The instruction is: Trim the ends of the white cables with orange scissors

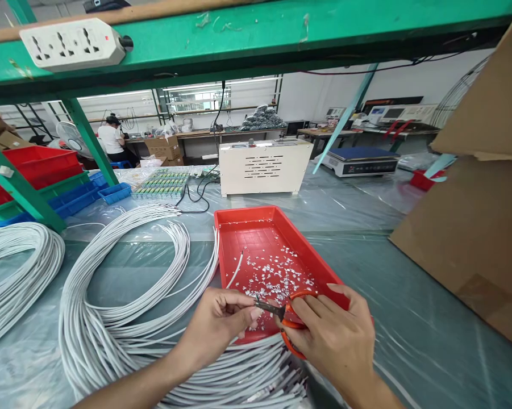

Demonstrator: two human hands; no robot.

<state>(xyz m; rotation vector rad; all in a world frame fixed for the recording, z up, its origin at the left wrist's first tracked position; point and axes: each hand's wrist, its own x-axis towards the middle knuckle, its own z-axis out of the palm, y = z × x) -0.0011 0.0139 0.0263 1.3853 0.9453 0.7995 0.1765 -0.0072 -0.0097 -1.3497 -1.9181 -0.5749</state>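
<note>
My right hand grips a pair of scissors with orange handles; the dark blades point left. At the blade tips, my left hand is closed in a pinch on what looks like the end of a white cable, mostly covered by the fingers. Both hands are over the near end of a red tray, where many small whitish scraps lie scattered. A short length of white cable shows inside the tray beyond my left hand. Below my hands lies a thick bundle of white cables, their cut ends toward the right.
Coiled cables spread across the left of the plastic-covered table. A white box-shaped machine stands behind the tray, a scale to its right. Cardboard leans in at right. A green beam with a power strip crosses overhead. Far off, a person sits.
</note>
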